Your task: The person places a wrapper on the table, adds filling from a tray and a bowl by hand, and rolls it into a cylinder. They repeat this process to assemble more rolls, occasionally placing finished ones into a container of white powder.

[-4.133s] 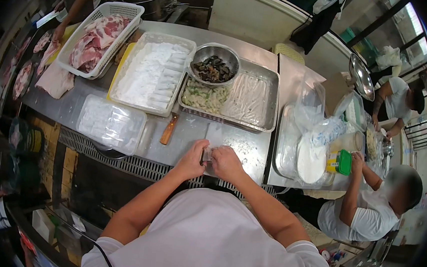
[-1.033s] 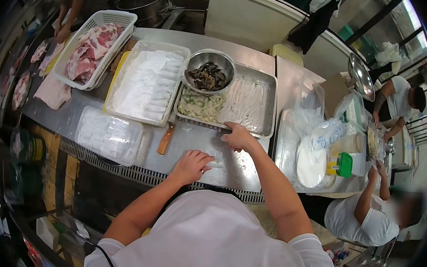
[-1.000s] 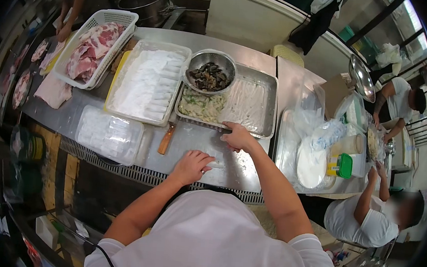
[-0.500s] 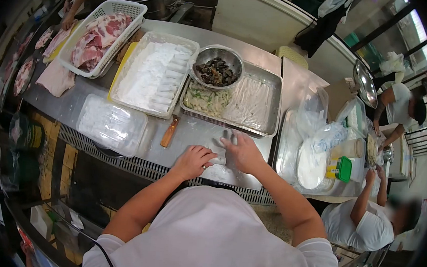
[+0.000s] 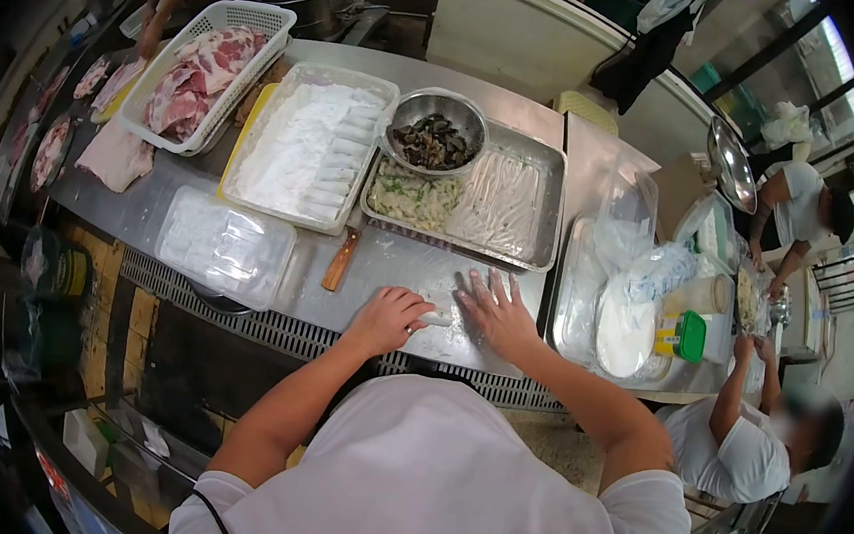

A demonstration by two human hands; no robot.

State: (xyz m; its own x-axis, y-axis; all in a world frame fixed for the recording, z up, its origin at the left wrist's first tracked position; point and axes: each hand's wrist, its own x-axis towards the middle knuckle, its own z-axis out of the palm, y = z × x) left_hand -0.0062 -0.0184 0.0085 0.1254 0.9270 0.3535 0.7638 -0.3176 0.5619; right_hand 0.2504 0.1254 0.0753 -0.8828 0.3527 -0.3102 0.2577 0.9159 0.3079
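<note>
My left hand (image 5: 390,321) is closed around one end of a small white roll (image 5: 437,316) low over the steel counter (image 5: 387,264). To the right of it, my right hand (image 5: 496,315) lies palm down on the counter with its fingers spread, holding nothing. A wooden-handled knife (image 5: 341,263) lies left of my left hand, its blade mostly hidden. Ahead is a metal tray (image 5: 553,227) with a chopped pale-green filling (image 5: 414,204) and flat white sheets or strips (image 5: 497,202).
A perforated bowl of dark pieces (image 5: 435,142) rests on the tray. Left are a white tray (image 5: 302,137) of powder and similar rolls, a lidded plastic box (image 5: 223,249) and a basket (image 5: 206,79) of raw meat. Plastic bags (image 5: 637,274) lie right; co-workers (image 5: 734,442) stand nearby.
My right hand has come down from a raised, curled pose and now rests flat on the counter, slightly farther right. My left hand stays at the white roll.
</note>
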